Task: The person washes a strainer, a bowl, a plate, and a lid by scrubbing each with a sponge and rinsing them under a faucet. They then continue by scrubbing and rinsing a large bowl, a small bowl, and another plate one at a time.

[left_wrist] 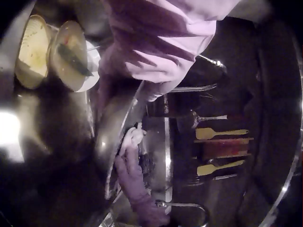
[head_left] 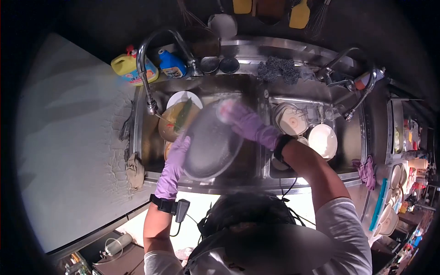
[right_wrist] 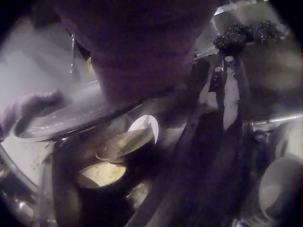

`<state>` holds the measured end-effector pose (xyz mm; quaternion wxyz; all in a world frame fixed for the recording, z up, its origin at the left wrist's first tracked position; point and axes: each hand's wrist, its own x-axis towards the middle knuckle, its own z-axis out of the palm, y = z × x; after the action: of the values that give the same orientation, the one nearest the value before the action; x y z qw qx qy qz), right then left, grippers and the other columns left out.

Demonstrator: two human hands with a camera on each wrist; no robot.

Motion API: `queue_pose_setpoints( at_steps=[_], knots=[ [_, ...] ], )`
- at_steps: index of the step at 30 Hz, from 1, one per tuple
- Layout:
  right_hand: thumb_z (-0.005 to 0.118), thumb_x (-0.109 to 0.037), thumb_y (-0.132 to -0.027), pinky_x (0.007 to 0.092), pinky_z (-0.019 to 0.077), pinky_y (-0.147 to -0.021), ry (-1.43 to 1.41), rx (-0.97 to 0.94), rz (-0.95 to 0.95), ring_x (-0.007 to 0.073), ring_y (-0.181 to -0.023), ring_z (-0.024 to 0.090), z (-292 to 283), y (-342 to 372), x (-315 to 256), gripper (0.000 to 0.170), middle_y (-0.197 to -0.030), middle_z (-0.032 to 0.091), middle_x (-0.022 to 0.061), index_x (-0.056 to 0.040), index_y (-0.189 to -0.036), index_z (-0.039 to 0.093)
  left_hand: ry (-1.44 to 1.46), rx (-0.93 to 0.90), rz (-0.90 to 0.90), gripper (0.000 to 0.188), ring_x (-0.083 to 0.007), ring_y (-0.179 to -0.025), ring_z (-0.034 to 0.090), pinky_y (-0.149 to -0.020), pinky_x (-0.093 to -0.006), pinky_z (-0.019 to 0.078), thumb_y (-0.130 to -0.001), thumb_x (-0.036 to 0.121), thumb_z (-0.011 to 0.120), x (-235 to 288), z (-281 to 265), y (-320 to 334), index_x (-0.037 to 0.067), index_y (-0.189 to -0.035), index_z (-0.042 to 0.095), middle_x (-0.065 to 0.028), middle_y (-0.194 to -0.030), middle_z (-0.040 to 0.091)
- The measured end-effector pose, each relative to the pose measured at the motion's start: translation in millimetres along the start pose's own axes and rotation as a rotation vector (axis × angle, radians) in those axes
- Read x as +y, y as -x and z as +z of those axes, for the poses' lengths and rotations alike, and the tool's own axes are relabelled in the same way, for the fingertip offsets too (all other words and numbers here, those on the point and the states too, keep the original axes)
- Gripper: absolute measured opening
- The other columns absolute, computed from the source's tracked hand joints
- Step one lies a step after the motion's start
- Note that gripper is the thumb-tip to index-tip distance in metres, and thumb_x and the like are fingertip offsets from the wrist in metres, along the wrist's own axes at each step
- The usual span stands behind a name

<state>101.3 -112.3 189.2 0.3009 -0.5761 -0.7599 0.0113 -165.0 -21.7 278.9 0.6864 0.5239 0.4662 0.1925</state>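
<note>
A large round grey metal pan (head_left: 211, 149) is held tilted over the left sink basin. My left hand (head_left: 175, 160), in a purple glove, grips its near left rim. My right hand (head_left: 252, 126), gloved alike and blurred, holds a wadded white cloth (left_wrist: 135, 136) against the pan's surface near the far rim. Behind the pan, a shallow bowl (head_left: 167, 119) with a green leaf and food scraps leans over a white plate (head_left: 185, 97) in the same basin. Another soiled dish (right_wrist: 102, 174) shows beside it in the right wrist view.
A curved tap (head_left: 145, 68) arches over the left basin, with a yellow jug (head_left: 126, 66) and blue bottle (head_left: 172, 63) behind. White bowls (head_left: 323, 141) sit in the right basin, beyond the divider (head_left: 266, 137). Dark scrubbers (head_left: 279, 69) lie on the back ledge. A beige cloth (head_left: 135, 172) hangs at left.
</note>
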Motion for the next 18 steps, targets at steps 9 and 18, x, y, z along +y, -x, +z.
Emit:
queue_pose_setpoints(
  at_steps=[9, 18],
  knots=[
    [0.061, -0.015, -0.079, 0.0331, 0.0440, -0.088, -1.143, 0.313, 0.882, 0.0233, -0.097, 0.057, 18.7, -4.2, -13.0, 0.046, -0.108, 0.057, 0.0105, -0.0056, -0.123, 0.049, -0.031, 0.051, -0.039, 0.043, -0.0114, -0.103, 0.050, -0.092, -0.0232, 0.0371, -0.090, 0.023, 0.055, -15.3, -28.0, 1.1, 0.005, -0.128, 0.046, -0.0032, -0.116, 0.054],
    [0.064, -0.010, -0.073, 0.0326, 0.0464, -0.055, -1.359, 0.118, 1.463, 0.0194, -0.061, 0.059, -1.2, 0.7, -65.9, 0.013, -0.069, 0.061, 0.0062, -0.0019, -0.082, 0.066, -0.943, -0.137, 0.602, 0.078, -0.0283, -0.136, 0.014, -0.110, -0.0391, 0.0123, -0.076, 0.035, 0.065, 11.7, -9.4, 19.6, 0.009, -0.139, 0.026, -0.0162, -0.146, 0.018]
  ],
)
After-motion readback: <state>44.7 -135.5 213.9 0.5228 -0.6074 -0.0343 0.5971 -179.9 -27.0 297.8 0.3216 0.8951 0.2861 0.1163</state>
